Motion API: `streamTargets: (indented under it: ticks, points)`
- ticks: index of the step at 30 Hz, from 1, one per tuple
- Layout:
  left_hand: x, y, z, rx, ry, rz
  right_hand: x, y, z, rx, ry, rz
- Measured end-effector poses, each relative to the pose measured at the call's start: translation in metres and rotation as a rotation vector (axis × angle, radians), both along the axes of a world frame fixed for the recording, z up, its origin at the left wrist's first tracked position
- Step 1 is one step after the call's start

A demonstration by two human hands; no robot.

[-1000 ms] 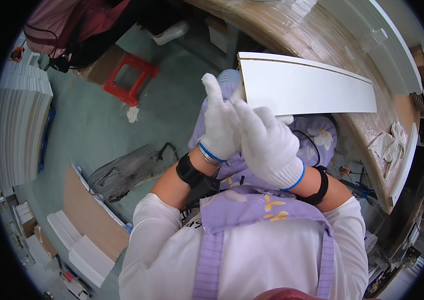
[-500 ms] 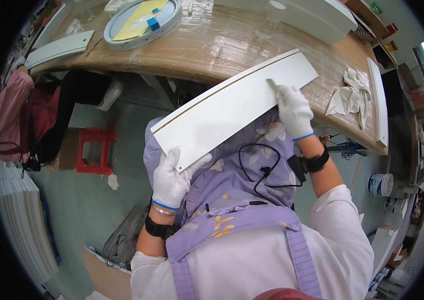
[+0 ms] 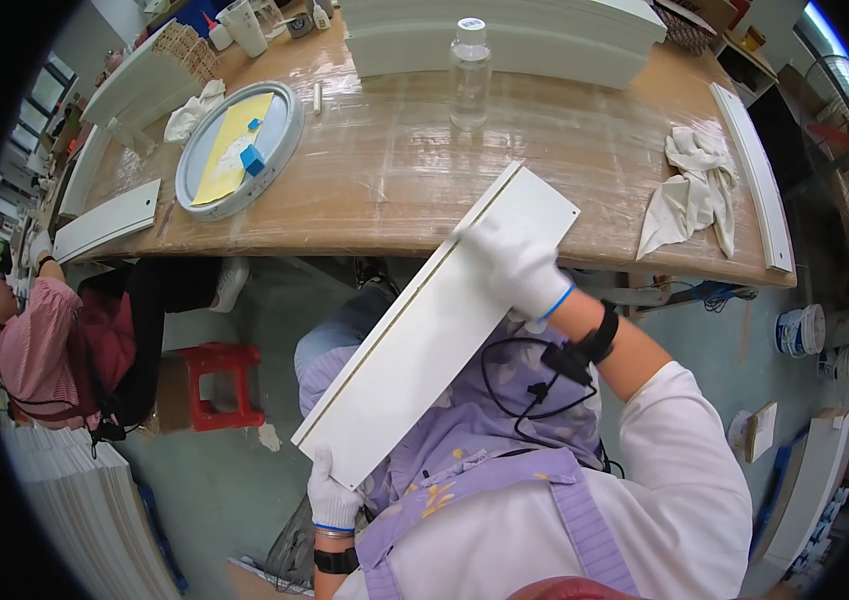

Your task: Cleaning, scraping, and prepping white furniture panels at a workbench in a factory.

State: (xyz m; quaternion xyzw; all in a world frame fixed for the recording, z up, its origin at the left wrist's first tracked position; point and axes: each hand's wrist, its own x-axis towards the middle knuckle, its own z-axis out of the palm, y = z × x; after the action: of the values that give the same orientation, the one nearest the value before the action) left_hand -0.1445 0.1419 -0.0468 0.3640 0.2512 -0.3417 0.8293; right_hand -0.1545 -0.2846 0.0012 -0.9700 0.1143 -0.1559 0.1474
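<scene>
A long white board (image 3: 414, 340) with a brown groove along one edge lies slanted across my lap. Its far end reaches over the table edge. My left hand (image 3: 332, 498), in a white knit glove, grips the board's near corner, with the thumb on top. Toward the far end, my gloved right hand (image 3: 519, 265) is on the board's face, smeared by motion. Its fingers look closed, but blur hides whatever is in them.
On the film-covered table (image 3: 374, 190) stand a clear bottle (image 3: 470, 75) and a round grey lid (image 3: 289, 150) bearing yellow paper and blue pieces. A white cloth (image 3: 689, 195) lies at right. A red stool (image 3: 224, 385) and a seated person (image 3: 54, 335) are at left.
The board has turned steeper, its near end dropping with my left hand. My right hand has moved left over the board; the small flat grey piece in its fingers no longer shows clearly.
</scene>
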Motion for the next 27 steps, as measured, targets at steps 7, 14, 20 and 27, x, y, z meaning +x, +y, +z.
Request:
streamTargets:
  ticks: [7, 14, 20, 27]
  points:
    - [0.004, 0.004, 0.016, -0.016, -0.092, -0.093, -0.020, -0.171, 0.006, 0.127, -0.182, -0.654]
    - [0.036, -0.033, 0.089, 0.766, -1.197, -0.615, -0.066, -0.146, 0.034, 0.852, -0.570, -0.640]
    - [0.072, -0.020, 0.044, 1.173, -2.205, -0.564, -0.083, -0.149, 0.001, 0.448, -0.438, -0.708]
    - [0.029, -0.030, -0.004, 1.054, -1.197, -0.361, -0.088, -0.129, 0.000, -0.021, -0.360, -0.615]
